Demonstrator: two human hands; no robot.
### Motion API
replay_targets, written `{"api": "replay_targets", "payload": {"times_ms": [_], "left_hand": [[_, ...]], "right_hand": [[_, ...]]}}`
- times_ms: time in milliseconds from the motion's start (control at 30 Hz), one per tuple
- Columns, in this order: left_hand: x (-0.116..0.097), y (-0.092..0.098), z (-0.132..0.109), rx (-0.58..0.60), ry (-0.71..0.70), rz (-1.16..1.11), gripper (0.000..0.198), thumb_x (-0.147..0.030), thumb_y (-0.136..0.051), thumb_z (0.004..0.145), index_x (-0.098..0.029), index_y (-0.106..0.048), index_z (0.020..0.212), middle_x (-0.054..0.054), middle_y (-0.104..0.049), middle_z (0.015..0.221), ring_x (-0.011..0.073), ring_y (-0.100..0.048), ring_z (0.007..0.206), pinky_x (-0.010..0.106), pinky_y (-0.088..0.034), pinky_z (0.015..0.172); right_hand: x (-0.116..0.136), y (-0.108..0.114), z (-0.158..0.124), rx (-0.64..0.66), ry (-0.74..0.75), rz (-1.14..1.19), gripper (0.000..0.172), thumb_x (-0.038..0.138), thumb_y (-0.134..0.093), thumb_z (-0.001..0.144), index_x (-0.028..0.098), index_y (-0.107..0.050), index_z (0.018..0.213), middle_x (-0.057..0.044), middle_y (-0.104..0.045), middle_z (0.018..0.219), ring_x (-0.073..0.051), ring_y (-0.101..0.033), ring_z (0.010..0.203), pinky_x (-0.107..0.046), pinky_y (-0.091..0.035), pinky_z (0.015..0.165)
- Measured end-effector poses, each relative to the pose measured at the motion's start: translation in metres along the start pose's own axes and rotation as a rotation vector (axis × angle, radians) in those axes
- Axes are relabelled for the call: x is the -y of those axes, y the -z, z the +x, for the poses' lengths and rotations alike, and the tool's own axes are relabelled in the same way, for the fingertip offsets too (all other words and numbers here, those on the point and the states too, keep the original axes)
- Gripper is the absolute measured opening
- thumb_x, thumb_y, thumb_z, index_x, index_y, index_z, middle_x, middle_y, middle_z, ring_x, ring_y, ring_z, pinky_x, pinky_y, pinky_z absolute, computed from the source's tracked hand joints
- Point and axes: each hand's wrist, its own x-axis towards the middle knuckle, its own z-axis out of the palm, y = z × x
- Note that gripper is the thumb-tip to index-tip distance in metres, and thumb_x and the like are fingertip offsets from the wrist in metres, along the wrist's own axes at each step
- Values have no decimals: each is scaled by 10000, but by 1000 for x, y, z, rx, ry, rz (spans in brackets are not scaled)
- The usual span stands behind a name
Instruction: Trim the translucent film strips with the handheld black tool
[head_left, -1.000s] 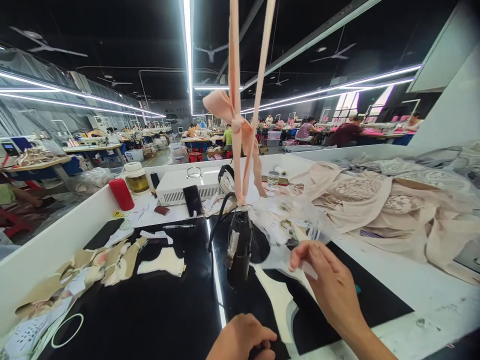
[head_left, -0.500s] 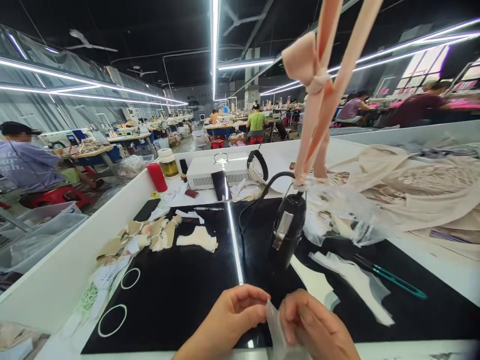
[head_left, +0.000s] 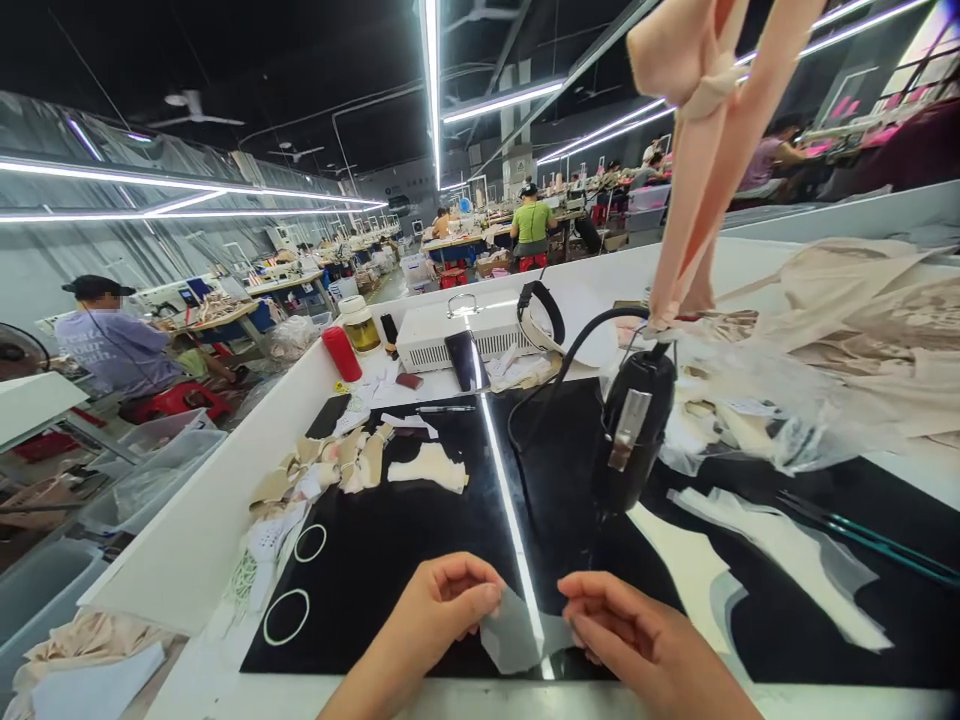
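Observation:
A small sheer, greyish piece of fabric (head_left: 511, 636) is stretched between my two hands, low over the black work surface (head_left: 375, 570). My left hand (head_left: 450, 605) pinches its upper left corner between thumb and fingertips. At the right end, my right hand (head_left: 626, 630) is closed on the piece's edge, with thumb and fingers together. Just beyond my right hand hangs a black device with a metal plate (head_left: 634, 430), tied up by peach fabric strips (head_left: 694, 190). Beside it lie cream cut pieces (head_left: 686, 560) and a layered white and sheer piece (head_left: 787, 560).
Teal-handled tweezers (head_left: 892, 545) rest at the right. Two pale rings (head_left: 286, 617) and a heap of beige scraps (head_left: 352, 458) lie left. A white vented box (head_left: 487, 335), phone (head_left: 466, 362) and red cylinder (head_left: 342, 353) stand behind. White walls (head_left: 187, 540) edge the table; co-workers sit beyond.
My hands have moved apart, and the sheer piece, bunched upright between them before, is now spread flatter. The camera view has turned left, shifting the scene rightward.

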Motion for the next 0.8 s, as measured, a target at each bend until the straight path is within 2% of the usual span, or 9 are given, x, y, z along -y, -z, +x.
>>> {"api": "replay_targets", "payload": {"times_ms": [100, 267, 433, 633, 800], "left_hand": [[6, 10, 2, -24, 8, 36, 553, -661, -841, 687, -150, -699, 845, -27, -576, 681, 72, -361, 556, 235, -241, 534], [10, 24, 6, -68, 16, 75, 517, -633, -827, 701, -169, -640, 828, -55, -523, 672, 51, -277, 514, 215, -164, 480], [10, 29, 8, -92, 25, 90, 476, -600, -799, 729, -177, -596, 809, -61, -502, 678, 41, -253, 494, 209, -126, 455], [9, 32, 7, -94, 20, 150, 501, -634, -779, 718, -181, -585, 810, -48, -537, 647, 43, -296, 463, 200, -151, 435], [4, 36, 6, -67, 7, 242, 464, -630, -715, 773, -180, -619, 835, -65, -501, 568, 53, -282, 436, 199, -222, 447]], "right_hand": [[0, -7, 1, 39, -31, 51, 267, 468, -666, 799, 288, -769, 967, -19, -777, 845, -228, -755, 808, -294, -600, 752], [4, -17, 4, 23, 45, 38, 253, 436, -651, 814, 277, -758, 980, -13, -768, 852, -221, -747, 801, -297, -592, 771], [4, -23, 3, 20, 104, 32, 213, 387, -655, 812, 276, -762, 958, -22, -775, 843, -225, -746, 794, -308, -592, 765], [7, -25, -1, 9, 164, 52, 200, 364, -649, 826, 286, -777, 958, -13, -769, 819, -203, -739, 748, -281, -585, 717], [7, -25, -3, 4, 206, 13, 185, 314, -566, 894, 288, -743, 942, 7, -756, 811, -167, -731, 720, -231, -577, 687]]}}
